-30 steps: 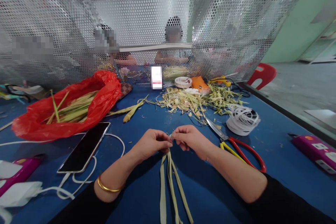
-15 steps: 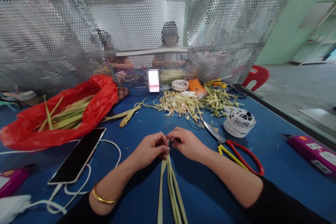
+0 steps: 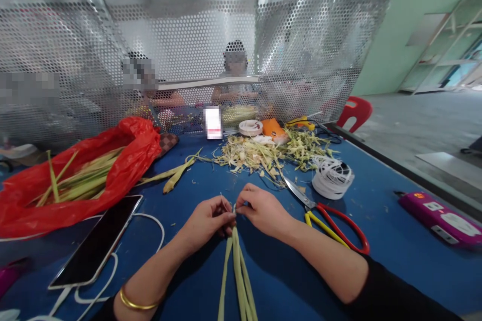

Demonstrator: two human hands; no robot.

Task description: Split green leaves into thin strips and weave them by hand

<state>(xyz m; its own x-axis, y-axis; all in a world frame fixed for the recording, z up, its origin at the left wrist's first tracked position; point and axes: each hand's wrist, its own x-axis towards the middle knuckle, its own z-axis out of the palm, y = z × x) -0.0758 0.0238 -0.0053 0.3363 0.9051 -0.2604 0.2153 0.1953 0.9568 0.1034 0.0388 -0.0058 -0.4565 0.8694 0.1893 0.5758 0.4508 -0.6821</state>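
Green strips (image 3: pixel 237 266), purple "B" pack (image 3: pixel 439 219)

Left hand (image 3: pixel 208 219) and right hand (image 3: pixel 262 211) close together, both in fingertip pinches.

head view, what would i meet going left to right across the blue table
Red plastic bag, left hand, right hand, white coil, purple device.

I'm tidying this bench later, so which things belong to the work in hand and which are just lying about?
Likely part of the work:
pale green strips, left hand gripping, right hand at their top
red bag of leaf strips
scissors

Probably just lying about:
dark-screened phone
purple device
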